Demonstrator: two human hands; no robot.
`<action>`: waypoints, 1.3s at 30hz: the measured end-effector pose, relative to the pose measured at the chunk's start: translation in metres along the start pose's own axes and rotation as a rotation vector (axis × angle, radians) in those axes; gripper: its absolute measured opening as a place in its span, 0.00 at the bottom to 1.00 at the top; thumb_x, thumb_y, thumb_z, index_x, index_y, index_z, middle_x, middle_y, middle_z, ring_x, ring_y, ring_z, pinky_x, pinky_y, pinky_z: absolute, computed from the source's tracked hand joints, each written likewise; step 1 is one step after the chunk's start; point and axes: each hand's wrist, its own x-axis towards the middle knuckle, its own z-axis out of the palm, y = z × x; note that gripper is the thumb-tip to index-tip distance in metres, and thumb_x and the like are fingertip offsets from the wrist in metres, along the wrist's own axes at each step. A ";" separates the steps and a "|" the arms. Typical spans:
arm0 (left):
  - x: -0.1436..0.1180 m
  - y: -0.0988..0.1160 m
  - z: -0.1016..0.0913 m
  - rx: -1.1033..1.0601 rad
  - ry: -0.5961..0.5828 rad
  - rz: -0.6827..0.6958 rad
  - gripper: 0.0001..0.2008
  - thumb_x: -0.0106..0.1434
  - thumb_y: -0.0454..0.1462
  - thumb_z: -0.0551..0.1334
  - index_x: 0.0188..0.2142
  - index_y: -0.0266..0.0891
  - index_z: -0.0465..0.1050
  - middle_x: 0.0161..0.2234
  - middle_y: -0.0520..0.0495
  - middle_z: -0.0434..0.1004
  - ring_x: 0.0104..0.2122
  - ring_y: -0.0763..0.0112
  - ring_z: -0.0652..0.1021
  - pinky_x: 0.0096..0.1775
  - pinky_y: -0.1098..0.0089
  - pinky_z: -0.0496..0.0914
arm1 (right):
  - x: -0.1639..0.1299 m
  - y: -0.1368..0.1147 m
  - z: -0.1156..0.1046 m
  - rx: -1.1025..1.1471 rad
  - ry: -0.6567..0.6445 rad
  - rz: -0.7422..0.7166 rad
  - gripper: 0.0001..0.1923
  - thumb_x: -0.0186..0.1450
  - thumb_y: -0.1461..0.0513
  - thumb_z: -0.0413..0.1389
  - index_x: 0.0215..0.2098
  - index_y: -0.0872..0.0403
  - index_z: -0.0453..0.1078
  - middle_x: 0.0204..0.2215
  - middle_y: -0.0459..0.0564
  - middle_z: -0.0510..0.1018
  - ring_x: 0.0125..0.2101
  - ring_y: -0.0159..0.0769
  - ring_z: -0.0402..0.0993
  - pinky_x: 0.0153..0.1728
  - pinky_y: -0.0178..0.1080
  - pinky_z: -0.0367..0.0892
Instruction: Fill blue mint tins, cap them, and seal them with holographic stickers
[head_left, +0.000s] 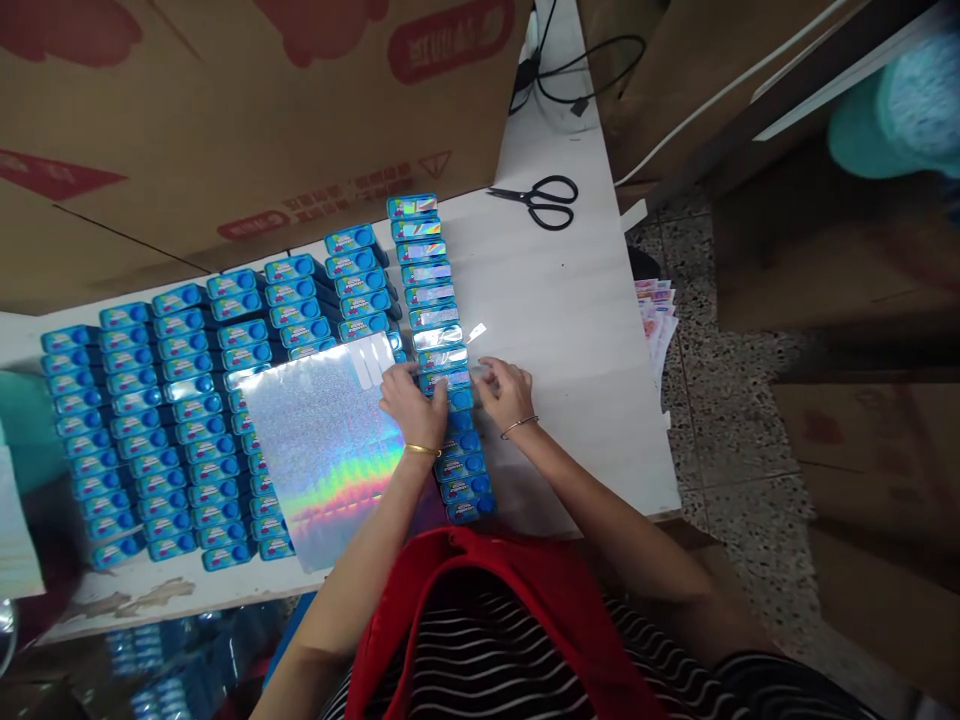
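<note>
I am looking down at bare forearms with no sleeves reaching the wrists. The left hand (409, 400) is wearing a thin gold bangle (423, 451), and the right hand (508, 392) is wearing a slim metal bracelet (520, 426). Below, I am seeing a red garment (495, 620) lying over a black-and-white striped top (480, 670).

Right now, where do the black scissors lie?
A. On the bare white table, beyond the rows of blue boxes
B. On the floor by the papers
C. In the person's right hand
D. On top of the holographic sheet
A: the scissors lie alone on the white table, past the far end of the blue boxes, away from both hands.
</note>
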 end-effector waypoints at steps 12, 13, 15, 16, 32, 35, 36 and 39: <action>0.009 -0.022 -0.022 -0.053 -0.056 0.097 0.12 0.61 0.42 0.60 0.42 0.40 0.68 0.41 0.42 0.71 0.44 0.58 0.71 0.44 0.59 0.63 | -0.021 -0.014 0.001 -0.176 0.014 -0.164 0.21 0.71 0.54 0.44 0.53 0.53 0.71 0.44 0.56 0.75 0.43 0.45 0.66 0.44 0.46 0.59; 0.017 -0.034 -0.032 -0.075 -0.031 0.140 0.10 0.63 0.41 0.58 0.42 0.40 0.69 0.40 0.43 0.71 0.43 0.59 0.71 0.44 0.60 0.63 | -0.015 -0.024 0.000 -0.199 0.039 -0.210 0.22 0.71 0.54 0.44 0.56 0.54 0.69 0.47 0.57 0.74 0.46 0.46 0.65 0.47 0.48 0.58; 0.038 -0.058 -0.054 -0.037 0.044 0.195 0.11 0.66 0.38 0.53 0.45 0.39 0.70 0.41 0.41 0.72 0.44 0.60 0.71 0.46 0.60 0.62 | -0.002 -0.053 0.006 -0.219 0.032 -0.327 0.23 0.71 0.56 0.44 0.61 0.54 0.63 0.54 0.58 0.71 0.51 0.48 0.62 0.51 0.50 0.56; 0.049 -0.071 -0.064 0.022 0.075 0.205 0.13 0.67 0.38 0.52 0.47 0.40 0.71 0.43 0.40 0.72 0.45 0.59 0.70 0.46 0.59 0.62 | 0.005 -0.069 0.013 -0.225 -0.009 -0.391 0.23 0.71 0.57 0.43 0.62 0.54 0.62 0.56 0.58 0.69 0.53 0.49 0.61 0.53 0.51 0.54; 0.096 -0.126 -0.070 0.279 -0.117 0.497 0.13 0.67 0.38 0.52 0.45 0.47 0.74 0.51 0.42 0.73 0.51 0.55 0.67 0.48 0.54 0.56 | 0.041 -0.116 0.099 -0.277 -0.254 -0.564 0.24 0.71 0.59 0.45 0.64 0.56 0.56 0.63 0.59 0.61 0.58 0.51 0.56 0.54 0.54 0.53; 0.092 -0.127 -0.072 0.251 -0.122 0.471 0.13 0.67 0.39 0.52 0.45 0.45 0.73 0.51 0.40 0.72 0.50 0.57 0.68 0.48 0.56 0.57 | 0.041 -0.117 0.098 -0.271 -0.258 -0.565 0.24 0.71 0.59 0.44 0.64 0.57 0.56 0.63 0.59 0.61 0.58 0.51 0.56 0.53 0.54 0.53; 0.092 -0.126 -0.072 0.239 -0.112 0.459 0.14 0.67 0.39 0.52 0.47 0.44 0.72 0.51 0.40 0.71 0.50 0.57 0.68 0.48 0.57 0.58 | 0.040 -0.117 0.098 -0.272 -0.256 -0.568 0.24 0.71 0.59 0.44 0.64 0.57 0.56 0.63 0.59 0.62 0.58 0.51 0.56 0.53 0.54 0.53; 0.101 -0.123 -0.074 0.224 -0.101 0.443 0.17 0.65 0.42 0.56 0.51 0.42 0.69 0.50 0.38 0.71 0.49 0.54 0.67 0.46 0.58 0.58 | 0.040 -0.120 0.095 -0.275 -0.244 -0.571 0.25 0.71 0.60 0.45 0.65 0.57 0.54 0.63 0.59 0.61 0.58 0.51 0.55 0.54 0.53 0.52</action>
